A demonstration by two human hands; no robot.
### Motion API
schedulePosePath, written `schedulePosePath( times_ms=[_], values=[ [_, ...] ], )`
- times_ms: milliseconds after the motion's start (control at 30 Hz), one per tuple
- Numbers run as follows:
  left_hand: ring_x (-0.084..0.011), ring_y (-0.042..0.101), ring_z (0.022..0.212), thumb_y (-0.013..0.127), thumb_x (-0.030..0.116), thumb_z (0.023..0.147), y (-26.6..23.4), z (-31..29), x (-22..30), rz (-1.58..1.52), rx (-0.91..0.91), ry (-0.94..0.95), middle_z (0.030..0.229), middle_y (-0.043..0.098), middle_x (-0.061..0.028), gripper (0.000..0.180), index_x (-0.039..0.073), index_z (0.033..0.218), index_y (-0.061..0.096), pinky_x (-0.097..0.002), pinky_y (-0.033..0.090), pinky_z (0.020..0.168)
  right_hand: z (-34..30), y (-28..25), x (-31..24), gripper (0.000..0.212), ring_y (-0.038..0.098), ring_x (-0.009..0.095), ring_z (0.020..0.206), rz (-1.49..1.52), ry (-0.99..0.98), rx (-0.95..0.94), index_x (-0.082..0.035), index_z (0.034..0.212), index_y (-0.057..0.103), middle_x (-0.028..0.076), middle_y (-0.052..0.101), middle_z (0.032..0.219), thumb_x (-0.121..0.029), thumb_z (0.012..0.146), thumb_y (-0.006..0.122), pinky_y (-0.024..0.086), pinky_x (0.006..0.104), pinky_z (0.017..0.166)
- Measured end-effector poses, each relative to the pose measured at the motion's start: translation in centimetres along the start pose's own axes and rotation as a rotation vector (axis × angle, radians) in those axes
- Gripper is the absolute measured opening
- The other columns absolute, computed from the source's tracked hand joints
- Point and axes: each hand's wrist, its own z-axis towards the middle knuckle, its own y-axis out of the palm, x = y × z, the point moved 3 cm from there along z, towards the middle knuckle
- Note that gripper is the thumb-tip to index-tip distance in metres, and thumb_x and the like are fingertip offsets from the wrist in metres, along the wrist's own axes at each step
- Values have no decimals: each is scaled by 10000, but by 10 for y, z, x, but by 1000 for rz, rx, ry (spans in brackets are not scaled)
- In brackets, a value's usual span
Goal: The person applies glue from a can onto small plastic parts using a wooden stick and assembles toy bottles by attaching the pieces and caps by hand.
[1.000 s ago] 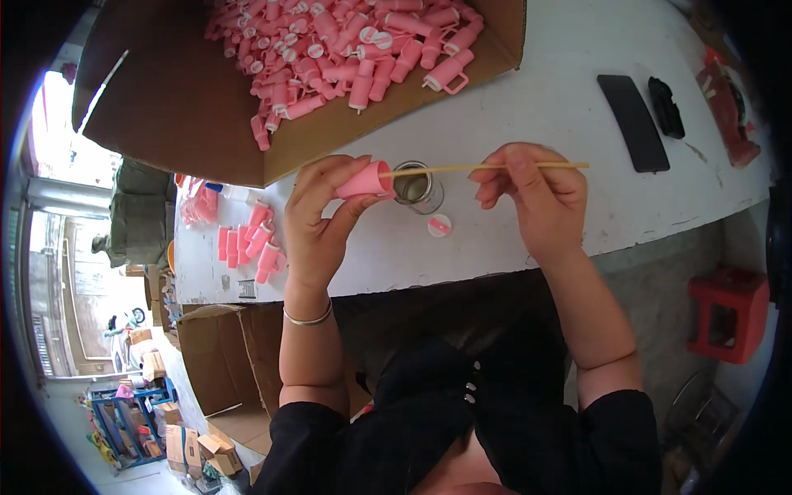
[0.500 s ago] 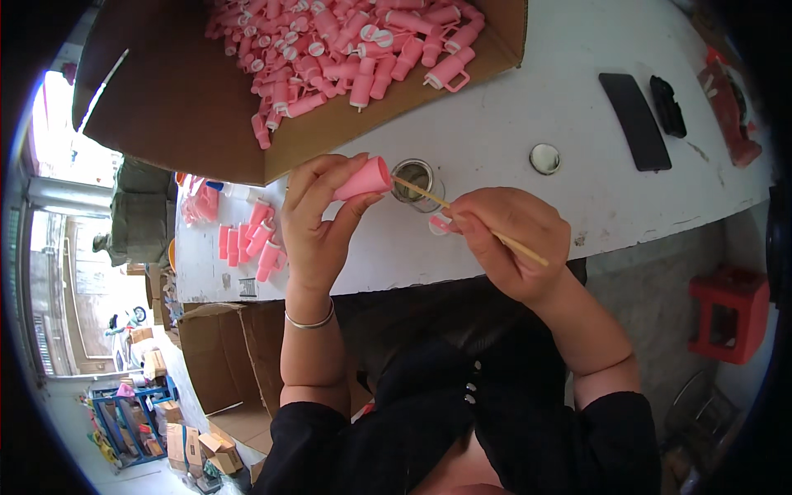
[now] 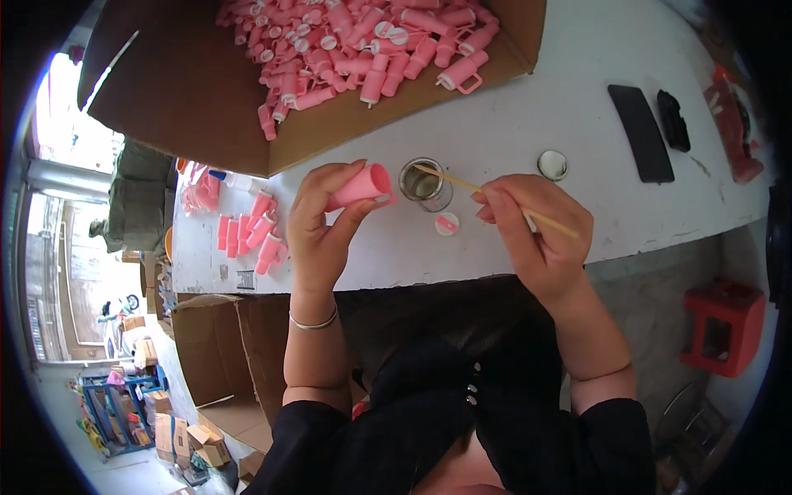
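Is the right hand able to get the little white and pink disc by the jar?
Probably yes: the disc lies on the table near the right hand, and nothing seems to stand between them. But that hand holds a thin stick, which might make grabbing trickier.

No readable text or numbers.

Jar (image 3: 427, 186) on table (image 3: 516, 124), box (image 3: 177, 99) of cups (image 3: 374, 78) behind, cup lid (image 3: 446, 223) before, loose cups (image 3: 269, 251) left, slab (image 3: 642, 134) right
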Motion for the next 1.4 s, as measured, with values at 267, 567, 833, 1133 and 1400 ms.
schedulePosePath(
  times_ms=[267,567,833,1133,1400],
  values=[
    [-216,584,966,491,230,993,10,-41,-18,-803,94,-417,1084,612,-143,381,-48,1253,511,-328,470,831,21,35,24,75,606,254,599,-24,135,-187,28,873,640,135,645,758,-45,863,658,469,300,551],
    [-171,541,759,437,313,1009,21,-60,-14,-1266,130,-762,977,603,-139,435,-46,1253,473,-269,454,617,17,25,12,119,604,143,581,-40,210,-106,54,865,633,113,649,752,-59,901,633,482,263,551],
    [-144,543,697,410,266,1015,33,-61,-11,-1469,99,-839,965,593,-146,413,-60,1267,438,-209,497,590,-3,14,7,61,618,146,611,-51,16,-100,56,904,638,117,656,776,8,890,602,496,260,564],
    [-172,602,745,399,316,1032,42,-56,-3,-1528,31,-926,944,615,-142,376,-14,1188,489,-256,535,661,-22,11,-16,231,640,251,726,-175,-380,-190,21,989,669,141,649,898,19,762,709,525,303,613],
    [-184,627,719,433,358,1016,47,-53,8,-1525,1,-951,921,615,-138,388,-12,1115,497,-266,553,643,-28,18,-18,381,651,250,785,-139,-477,-257,3,1032,681,139,636,951,-31,668,788,530,317,651]
  ],
)
